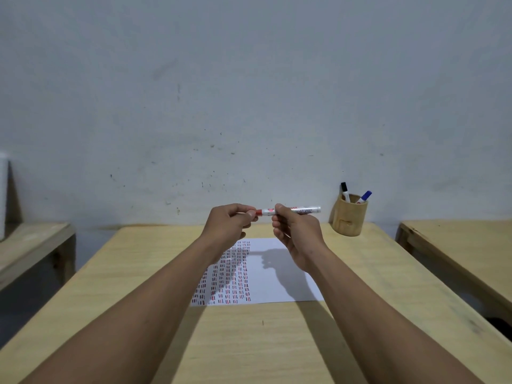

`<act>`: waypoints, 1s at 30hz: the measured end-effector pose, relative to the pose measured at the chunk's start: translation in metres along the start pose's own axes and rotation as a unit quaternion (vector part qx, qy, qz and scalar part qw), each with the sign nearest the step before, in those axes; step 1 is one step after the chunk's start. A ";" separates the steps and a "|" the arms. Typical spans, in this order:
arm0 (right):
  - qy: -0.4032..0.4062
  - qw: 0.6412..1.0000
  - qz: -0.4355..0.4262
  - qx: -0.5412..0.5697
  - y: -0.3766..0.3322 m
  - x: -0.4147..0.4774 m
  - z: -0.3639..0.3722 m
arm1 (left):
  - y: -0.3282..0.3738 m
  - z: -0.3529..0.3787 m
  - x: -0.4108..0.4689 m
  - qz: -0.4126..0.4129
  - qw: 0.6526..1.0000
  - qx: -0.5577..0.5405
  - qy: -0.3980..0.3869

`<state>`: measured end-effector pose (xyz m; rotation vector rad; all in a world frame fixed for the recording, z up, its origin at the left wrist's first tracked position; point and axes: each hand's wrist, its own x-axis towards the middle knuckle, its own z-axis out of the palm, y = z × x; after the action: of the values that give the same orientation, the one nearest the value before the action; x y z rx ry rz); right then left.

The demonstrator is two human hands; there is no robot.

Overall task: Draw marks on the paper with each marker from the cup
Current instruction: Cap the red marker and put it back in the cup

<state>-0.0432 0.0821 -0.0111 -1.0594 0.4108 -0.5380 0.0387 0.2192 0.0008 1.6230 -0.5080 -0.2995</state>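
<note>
I hold a red marker level above the far end of the paper. My right hand grips its white barrel. My left hand pinches the red cap end, which is mostly hidden by my fingers. The white paper lies on the wooden table and carries columns of short red and dark marks on its left half. At the table's far right corner stands a wooden cup with a black marker and a blue marker in it.
A grey wall rises right behind the table. A second wooden table stands to the right across a gap, and a low wooden shelf to the left.
</note>
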 end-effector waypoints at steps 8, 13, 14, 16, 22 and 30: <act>0.043 0.997 0.039 0.048 0.000 -0.004 0.004 | 0.000 0.003 -0.001 0.024 0.999 0.021 0.006; 0.106 0.993 -0.028 0.032 -0.005 -0.004 0.007 | 0.002 0.015 0.003 0.089 0.991 0.091 0.035; 0.102 0.994 -0.044 -0.014 -0.007 -0.006 0.006 | 0.005 0.017 0.003 0.098 0.990 0.097 0.040; 0.091 0.986 -0.071 -0.123 -0.014 -0.007 0.003 | 0.010 0.022 0.004 0.114 0.987 0.099 0.053; 0.045 0.921 -0.102 -0.374 -0.031 -0.005 -0.021 | 0.028 0.040 0.013 0.130 0.986 0.096 0.051; 0.046 0.825 -0.156 -0.542 -0.049 0.013 -0.068 | 0.029 0.083 0.034 0.103 0.990 0.098 0.011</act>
<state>-0.0812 0.0081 0.0023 -2.2413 0.6588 -0.6527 0.0243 0.1281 0.0227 1.7452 -0.7002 -0.0800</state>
